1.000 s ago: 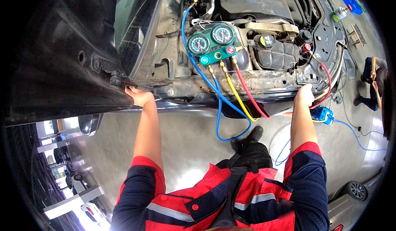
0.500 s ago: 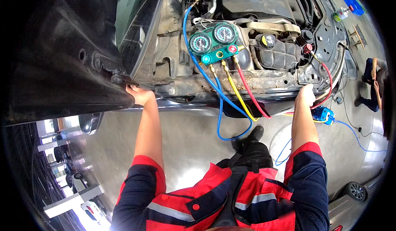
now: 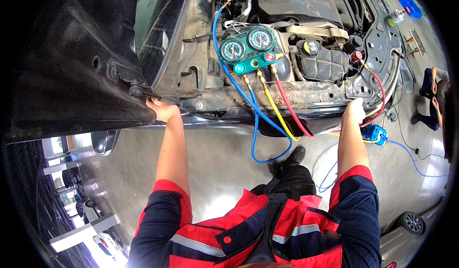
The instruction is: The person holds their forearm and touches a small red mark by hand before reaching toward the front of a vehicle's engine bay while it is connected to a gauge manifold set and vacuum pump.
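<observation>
My left hand [image 3: 164, 110] is at the rear end of the car's fender edge [image 3: 215, 100], close under the hood hinge [image 3: 139, 89]; its fingers curl over the edge and partly hide. Well to the right, my right hand [image 3: 354, 111] is closed over the same edge near the front of the car. Between them a green manifold gauge set [image 3: 248, 50] with two round dials lies on the engine bay. From it hang a blue hose [image 3: 255, 104], a yellow hose [image 3: 275, 104] and a red hose [image 3: 289, 104], looping over the fender.
The raised hood [image 3: 71, 72] fills the left side. A capped coolant tank [image 3: 322, 63] sits in the engine bay. On the floor beyond my right hand stands a blue pump [image 3: 374, 133] with a thin blue line. Another person's hands [image 3: 434, 96] show at far right.
My hands and the gauge set stay in place. At far right, the other person's hands and arms have shifted slightly.
</observation>
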The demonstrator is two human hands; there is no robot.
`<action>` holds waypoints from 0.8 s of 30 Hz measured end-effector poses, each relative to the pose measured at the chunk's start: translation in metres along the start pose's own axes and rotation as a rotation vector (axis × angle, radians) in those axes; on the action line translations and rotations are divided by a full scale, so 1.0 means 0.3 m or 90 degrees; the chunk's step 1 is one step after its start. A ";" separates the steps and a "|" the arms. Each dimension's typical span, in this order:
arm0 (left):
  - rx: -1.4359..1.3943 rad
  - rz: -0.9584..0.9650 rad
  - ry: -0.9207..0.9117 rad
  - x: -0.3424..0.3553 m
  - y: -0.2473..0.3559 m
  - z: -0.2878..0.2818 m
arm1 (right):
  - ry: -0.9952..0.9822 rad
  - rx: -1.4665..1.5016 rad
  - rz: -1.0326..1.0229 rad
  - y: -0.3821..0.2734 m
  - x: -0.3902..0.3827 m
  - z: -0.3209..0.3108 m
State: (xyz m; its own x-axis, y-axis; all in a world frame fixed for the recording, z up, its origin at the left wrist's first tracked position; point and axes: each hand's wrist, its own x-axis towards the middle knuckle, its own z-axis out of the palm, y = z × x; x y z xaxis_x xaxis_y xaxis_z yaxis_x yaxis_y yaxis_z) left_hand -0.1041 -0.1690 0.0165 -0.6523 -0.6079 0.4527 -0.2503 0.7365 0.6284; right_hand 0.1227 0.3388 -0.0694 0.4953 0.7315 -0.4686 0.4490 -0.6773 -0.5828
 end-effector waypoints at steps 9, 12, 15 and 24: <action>0.005 0.007 0.020 -0.006 0.013 -0.003 | -0.013 0.006 0.014 -0.011 -0.015 -0.010; -0.006 0.014 0.022 0.005 -0.015 0.008 | -0.017 0.008 0.005 -0.005 -0.009 -0.007; -0.012 0.012 0.031 0.016 -0.033 0.020 | -0.020 0.006 -0.002 0.001 0.001 -0.001; -0.009 -0.013 0.012 -0.010 0.002 0.017 | -0.010 0.011 0.010 -0.006 -0.008 -0.013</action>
State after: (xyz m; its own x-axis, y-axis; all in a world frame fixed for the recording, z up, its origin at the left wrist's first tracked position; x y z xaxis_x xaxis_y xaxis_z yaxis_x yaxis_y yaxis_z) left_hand -0.1060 -0.1651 0.0123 -0.6328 -0.6291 0.4515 -0.2539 0.7194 0.6465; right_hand 0.1235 0.3379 -0.0646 0.4900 0.7218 -0.4887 0.4279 -0.6876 -0.5866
